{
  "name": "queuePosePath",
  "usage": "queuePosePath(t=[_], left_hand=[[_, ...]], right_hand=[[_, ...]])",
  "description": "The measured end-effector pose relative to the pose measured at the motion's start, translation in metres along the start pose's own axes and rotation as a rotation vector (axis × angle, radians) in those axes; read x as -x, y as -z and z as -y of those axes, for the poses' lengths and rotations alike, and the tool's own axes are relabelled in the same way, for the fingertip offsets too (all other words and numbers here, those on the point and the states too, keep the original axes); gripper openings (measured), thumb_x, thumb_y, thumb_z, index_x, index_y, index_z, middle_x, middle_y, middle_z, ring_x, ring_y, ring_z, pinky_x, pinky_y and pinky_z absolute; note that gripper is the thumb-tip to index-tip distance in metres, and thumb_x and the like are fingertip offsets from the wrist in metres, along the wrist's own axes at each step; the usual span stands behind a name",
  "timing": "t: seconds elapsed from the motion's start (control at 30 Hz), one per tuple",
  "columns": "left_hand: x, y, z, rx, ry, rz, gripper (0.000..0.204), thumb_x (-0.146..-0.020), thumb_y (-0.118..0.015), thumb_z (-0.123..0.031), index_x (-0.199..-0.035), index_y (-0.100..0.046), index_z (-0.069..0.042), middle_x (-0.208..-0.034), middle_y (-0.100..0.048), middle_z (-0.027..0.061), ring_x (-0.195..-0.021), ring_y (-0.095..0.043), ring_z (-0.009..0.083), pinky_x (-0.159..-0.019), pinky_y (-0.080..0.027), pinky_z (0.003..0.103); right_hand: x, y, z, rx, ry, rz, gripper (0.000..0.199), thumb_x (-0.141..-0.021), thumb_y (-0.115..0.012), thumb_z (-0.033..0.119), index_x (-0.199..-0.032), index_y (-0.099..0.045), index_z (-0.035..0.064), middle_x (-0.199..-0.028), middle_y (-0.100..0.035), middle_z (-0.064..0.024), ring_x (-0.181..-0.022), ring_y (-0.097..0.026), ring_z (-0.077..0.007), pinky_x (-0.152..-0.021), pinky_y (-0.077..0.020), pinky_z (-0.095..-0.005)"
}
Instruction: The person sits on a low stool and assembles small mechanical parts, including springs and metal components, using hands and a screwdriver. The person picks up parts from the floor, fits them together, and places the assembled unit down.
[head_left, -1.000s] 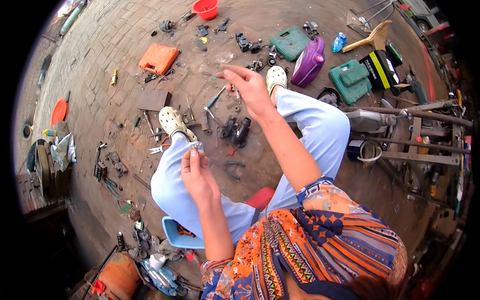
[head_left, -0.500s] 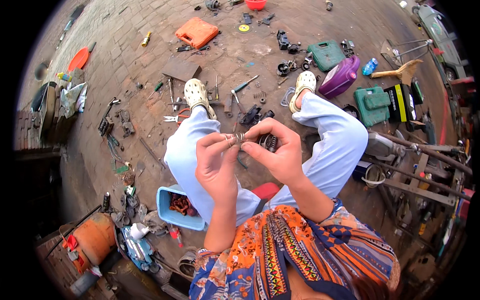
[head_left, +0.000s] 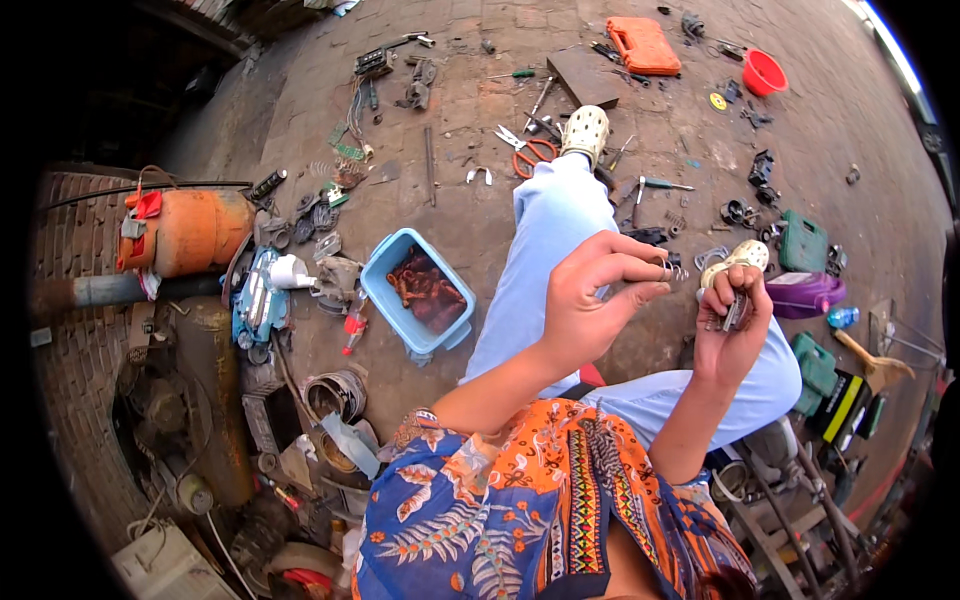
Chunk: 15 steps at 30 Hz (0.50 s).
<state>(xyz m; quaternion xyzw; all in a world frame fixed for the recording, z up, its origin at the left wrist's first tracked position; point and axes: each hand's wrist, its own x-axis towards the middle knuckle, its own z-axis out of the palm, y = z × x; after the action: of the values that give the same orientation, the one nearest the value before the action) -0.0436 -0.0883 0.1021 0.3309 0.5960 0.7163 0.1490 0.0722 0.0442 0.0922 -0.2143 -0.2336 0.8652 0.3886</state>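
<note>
Between the thumb and fingertips of my left hand [head_left: 600, 298] is a small, loose metal coil spring [head_left: 677, 270], its end sticking out to the right. My right hand [head_left: 728, 350] is raised to the right of it, fingers curled around a dark ribbed metal part [head_left: 739, 312] that looks like a bundle of coil springs; the fingers partly hide it. The hands are apart, above my spread legs. On the ground beyond lie a screwdriver [head_left: 668, 184] and orange-handled snips [head_left: 533, 157].
To my left stands a light blue basin [head_left: 376, 280] with reddish-brown pieces in liquid. Farther left are an orange gas cylinder [head_left: 205, 232] and scattered parts. An orange case [head_left: 645, 47] and a red bowl [head_left: 764, 73] lie ahead; a purple jug [head_left: 803, 293] is at right.
The view has swung left, bringing the basin nearer the middle. My hands, earlier together at the spring, have separated; my left hand keeps the spring, and my right has let go of it.
</note>
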Motion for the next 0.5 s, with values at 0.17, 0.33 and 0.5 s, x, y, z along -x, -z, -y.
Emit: queuePosePath(t=[0.17, 0.33, 0.5], left_hand=[[-0.003, -0.007, -0.011, -0.042, -0.029, 0.027, 0.019, -0.067, -0.072, 0.006, -0.084, -0.069, -0.002, -0.092, -0.067, 0.0117, -0.081, -0.063, 0.0182, -0.07, -0.05, 0.028], [0.01, 0.004, -0.015, -0.195, -0.123, 0.003, 0.021, -0.066, -0.073, 0.007, -0.085, -0.068, -0.001, -0.093, -0.065, 0.0123, -0.08, -0.063, 0.0219, -0.066, -0.051, 0.028], [0.015, -0.007, -0.018, -0.249, -0.162, 0.108, 0.024, -0.063, -0.074, 0.006, -0.084, -0.068, -0.001, -0.094, -0.065, 0.0116, -0.081, -0.062, 0.0227, -0.066, -0.051, 0.029]], right_hand=[[-0.006, -0.007, -0.007, -0.515, -0.343, 0.096, 0.031, -0.094, -0.046, 0.024, -0.101, -0.056, -0.0041, -0.103, -0.055, -0.014, -0.1, -0.053, -0.0243, -0.089, -0.0487, -0.0316], [0.004, -0.023, -0.026, -0.567, -0.414, 0.126, 0.039, -0.095, -0.043, 0.029, -0.107, -0.059, -0.0056, -0.116, -0.058, -0.0191, -0.12, -0.049, -0.0322, -0.103, -0.0423, -0.0414], [0.01, -0.021, -0.02, -0.558, -0.323, 0.146, 0.042, -0.097, -0.039, 0.032, -0.107, -0.059, -0.0035, -0.117, -0.058, -0.0197, -0.121, -0.048, -0.0329, -0.105, -0.039, -0.0422]])
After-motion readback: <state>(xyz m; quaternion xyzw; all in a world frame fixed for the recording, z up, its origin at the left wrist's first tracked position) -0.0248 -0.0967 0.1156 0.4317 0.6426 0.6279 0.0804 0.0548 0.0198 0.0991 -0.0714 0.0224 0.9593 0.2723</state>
